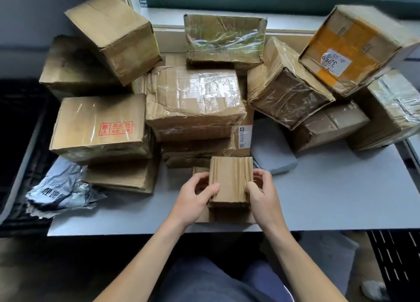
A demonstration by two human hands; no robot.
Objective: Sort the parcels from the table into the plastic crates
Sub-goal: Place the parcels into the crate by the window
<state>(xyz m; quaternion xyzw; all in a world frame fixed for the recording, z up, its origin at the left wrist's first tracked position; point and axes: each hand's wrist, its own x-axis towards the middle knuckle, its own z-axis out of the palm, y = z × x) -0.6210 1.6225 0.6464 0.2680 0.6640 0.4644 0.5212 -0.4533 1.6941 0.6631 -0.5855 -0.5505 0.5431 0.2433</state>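
Observation:
A small brown cardboard parcel [230,181] sits near the front edge of the grey table [329,199], on top of a flat brown piece of cardboard. My left hand [196,197] grips its left side with the thumb on top. Its right side is held by my right hand [261,194], fingers curled round the edge. Behind it, several taped cardboard boxes are piled, among them one with a red stamp [100,126] and a wide flat one [193,97]. A dark plastic crate [20,142] stands left of the table.
A crumpled grey mailer bag [61,188] hangs over the table's left front corner. A grey padded pouch [272,151] lies right of the held parcel. A box with orange tape [347,51] tops the right stack. Another dark crate [395,256] stands at the lower right.

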